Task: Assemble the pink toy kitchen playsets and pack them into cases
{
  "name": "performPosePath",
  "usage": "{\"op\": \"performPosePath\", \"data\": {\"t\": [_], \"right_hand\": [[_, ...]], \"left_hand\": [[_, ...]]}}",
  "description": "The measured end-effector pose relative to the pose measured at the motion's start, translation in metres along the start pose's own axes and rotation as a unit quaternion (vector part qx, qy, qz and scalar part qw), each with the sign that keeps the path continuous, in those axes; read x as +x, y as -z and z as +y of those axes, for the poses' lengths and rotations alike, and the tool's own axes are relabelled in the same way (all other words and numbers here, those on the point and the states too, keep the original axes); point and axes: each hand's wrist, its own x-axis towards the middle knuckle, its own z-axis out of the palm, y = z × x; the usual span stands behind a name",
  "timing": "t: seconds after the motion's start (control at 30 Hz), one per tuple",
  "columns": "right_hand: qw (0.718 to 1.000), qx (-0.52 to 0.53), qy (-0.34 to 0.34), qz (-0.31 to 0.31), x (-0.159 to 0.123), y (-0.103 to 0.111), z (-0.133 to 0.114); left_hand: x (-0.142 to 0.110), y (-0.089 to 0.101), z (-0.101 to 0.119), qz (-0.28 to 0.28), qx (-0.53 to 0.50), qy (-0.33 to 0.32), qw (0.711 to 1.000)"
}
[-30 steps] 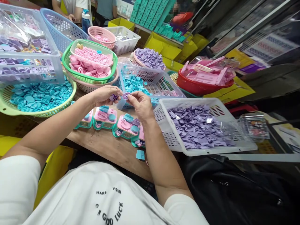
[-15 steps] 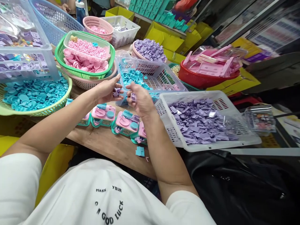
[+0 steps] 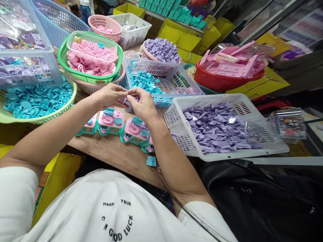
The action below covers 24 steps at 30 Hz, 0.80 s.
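My left hand and my right hand meet above the row of toys, fingertips touching. Small purple plastic pieces show between the fingers of both hands, mostly covered, so their exact shape is hidden. Below the hands stands a row of toy kitchen units: one toy unit in pink and teal, another toy unit to its right, and more at each end. Each has a pink plate and blue parts on top. Under my right forearm a loose blue plastic piece lies on the wooden table.
A white basket of purple pieces stands at my right. Behind my hands is a clear basket with blue parts. A green basket with pink parts and a light-green basket of blue discs sit left. A red basket is farther back.
The hands were apart half a second ago, each with purple pieces; now the fingertips have come together around them. A purple round piece seen earlier at the right fingertips is no longer distinguishable. The view shifted slightly.
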Motion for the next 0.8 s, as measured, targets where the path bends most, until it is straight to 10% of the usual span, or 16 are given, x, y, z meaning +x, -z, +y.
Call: {"op": "performPosePath", "data": {"t": [0.23,0.53,0.8], "right_hand": [[0.999,-0.011,0.030,0.024,-0.004,-0.008,-0.004],[0.927,-0.278,0.075,-0.240,0.008,0.002,0.001],[0.890,-0.383,0.099,-0.227,-0.002,-0.007,-0.001]], "left_hand": [[0.002,-0.003,-0.004,0.105,0.128,-0.076,0.983],[0.016,0.029,-0.008,0.005,0.381,0.003,0.925],[0.030,0.033,-0.023,-0.055,0.401,0.029,0.914]]}}
